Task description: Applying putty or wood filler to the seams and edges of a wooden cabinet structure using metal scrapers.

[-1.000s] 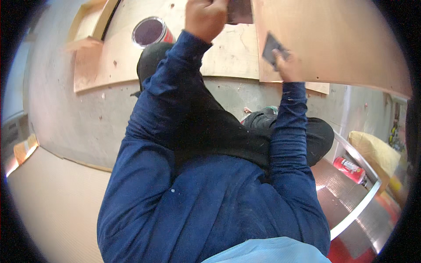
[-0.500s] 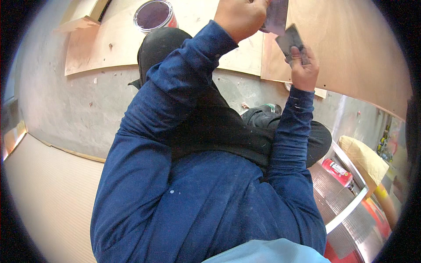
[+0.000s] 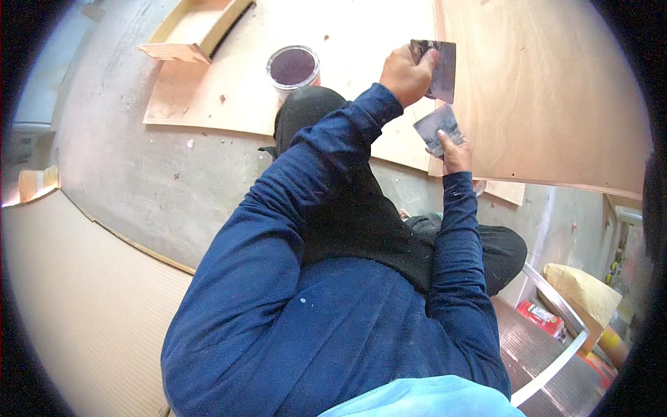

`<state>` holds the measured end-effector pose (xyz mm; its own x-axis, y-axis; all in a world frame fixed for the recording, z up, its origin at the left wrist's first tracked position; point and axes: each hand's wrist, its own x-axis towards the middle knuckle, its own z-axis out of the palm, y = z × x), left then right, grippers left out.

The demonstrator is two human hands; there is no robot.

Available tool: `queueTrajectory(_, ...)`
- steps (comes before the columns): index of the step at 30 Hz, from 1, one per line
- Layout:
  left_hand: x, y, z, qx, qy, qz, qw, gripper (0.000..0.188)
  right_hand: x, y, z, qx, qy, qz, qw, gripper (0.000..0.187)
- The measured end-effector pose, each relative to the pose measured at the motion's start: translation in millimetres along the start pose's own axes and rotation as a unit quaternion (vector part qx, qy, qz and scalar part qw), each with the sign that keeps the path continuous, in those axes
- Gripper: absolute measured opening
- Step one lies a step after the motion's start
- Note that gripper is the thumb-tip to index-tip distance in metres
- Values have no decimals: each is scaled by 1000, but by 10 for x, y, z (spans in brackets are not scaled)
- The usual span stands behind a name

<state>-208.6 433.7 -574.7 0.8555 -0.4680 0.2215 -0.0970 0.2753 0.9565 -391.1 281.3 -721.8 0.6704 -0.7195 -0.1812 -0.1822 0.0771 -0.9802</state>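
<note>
My left hand [image 3: 408, 75] is closed around a dark, flat rectangular scraper [image 3: 445, 75], thumb on its face. The blade stands over the edge of a plywood panel. Just below and nearer to me, my right hand [image 3: 456, 156] grips a second flat scraper [image 3: 436, 125]. Its greyish face is smeared, and the thumb presses on it. The two blades lie close, corner toward edge; whether they touch I cannot tell. Left of my left hand, by my knee, stands an open round tin [image 3: 293, 68] with dark purplish-brown contents.
A large plywood panel [image 3: 549, 90] spreads to the right; a paler sheet [image 3: 201, 97] lies on the grey floor [image 3: 160, 163]. A wooden frame piece [image 3: 191, 48] sits at far left. Corrugated board [image 3: 83, 278] is near left. At lower right are a red bottle [image 3: 540, 317] and a paper bag [image 3: 582, 292].
The view has shifted, so both hands sit lower in it. My right hand has moved left with its scraper, whose smeared face now shows more fully. Both scrapers stay held.
</note>
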Motion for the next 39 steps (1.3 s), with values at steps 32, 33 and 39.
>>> queueTrajectory(32,-994,179,-235,-341,-108,-254,899,25,-2472,-2694,1106,439,-561,-260,652,19)
queueTrajectory(33,-1003,192,-246,-347,-114,-261,894,26,-2445,-2687,1148,441,-568,-274,639,18)
queueTrajectory(39,-1035,310,-288,-230,-102,-90,964,27,-2381,-2678,1224,439,-594,-293,607,16)
